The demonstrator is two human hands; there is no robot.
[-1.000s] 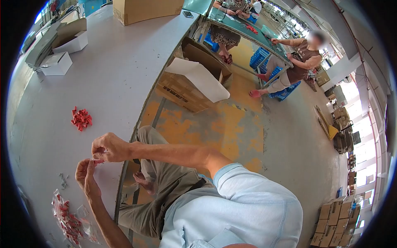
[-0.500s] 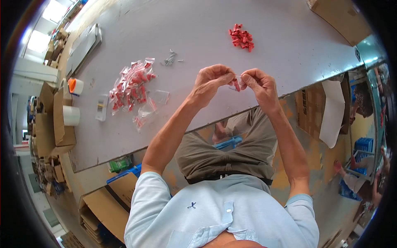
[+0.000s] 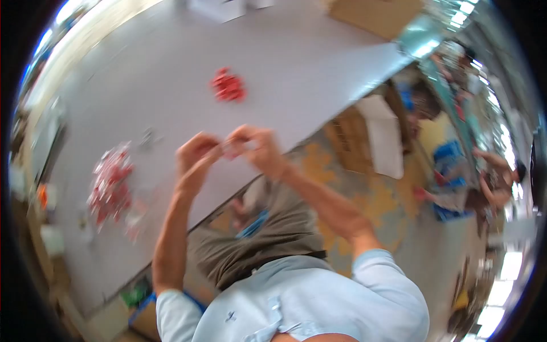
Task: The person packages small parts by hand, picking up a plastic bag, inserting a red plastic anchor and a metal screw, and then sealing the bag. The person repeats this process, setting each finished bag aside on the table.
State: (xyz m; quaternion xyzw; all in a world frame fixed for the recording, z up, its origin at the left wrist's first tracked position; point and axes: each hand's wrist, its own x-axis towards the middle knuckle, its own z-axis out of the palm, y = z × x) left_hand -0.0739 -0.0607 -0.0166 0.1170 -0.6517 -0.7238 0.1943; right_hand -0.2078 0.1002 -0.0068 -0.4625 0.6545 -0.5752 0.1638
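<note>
The view is blurred by motion. My left hand (image 3: 195,155) and my right hand (image 3: 255,147) meet fingertip to fingertip above the near edge of a grey table (image 3: 171,68). Between the fingertips sits a small pale and reddish item (image 3: 231,148); the blur hides what it is. Both hands pinch it. A loose heap of small red parts (image 3: 228,86) lies on the table beyond the hands. To the left lies a pile of clear bags with red parts (image 3: 109,181).
A few small grey metal bits (image 3: 147,137) lie left of the hands. Cardboard boxes (image 3: 356,137) with a white sheet (image 3: 386,135) stand on the floor to the right. Other people (image 3: 493,182) sit at a bench at the far right.
The camera has swung, so the table now tilts and the picture is smeared. Both hands stay together on the small item, as before.
</note>
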